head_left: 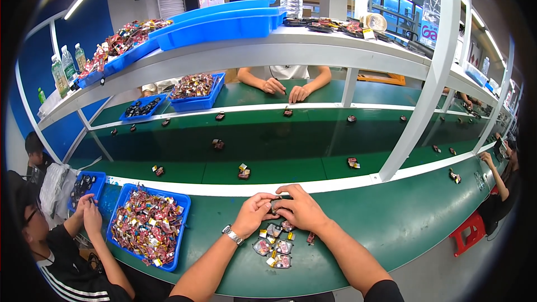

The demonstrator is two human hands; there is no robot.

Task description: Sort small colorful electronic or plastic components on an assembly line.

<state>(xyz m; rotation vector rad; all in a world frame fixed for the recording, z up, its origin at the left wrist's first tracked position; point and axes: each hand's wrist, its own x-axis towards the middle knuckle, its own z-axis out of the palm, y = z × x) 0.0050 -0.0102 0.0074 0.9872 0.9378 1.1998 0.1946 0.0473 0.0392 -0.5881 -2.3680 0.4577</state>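
Note:
My left hand and my right hand meet over the green bench, both pinching one small dark part between the fingertips. A metal watch sits on my left wrist. Just below my hands lies a cluster of several small flat parts with red and silver wrapping. One more small part lies under my right wrist.
A blue tray heaped with wrapped parts stands to my left. A person at lower left works over another blue tray. Single parts ride the green conveyor. A white frame post rises at right. Another person's hands rest opposite.

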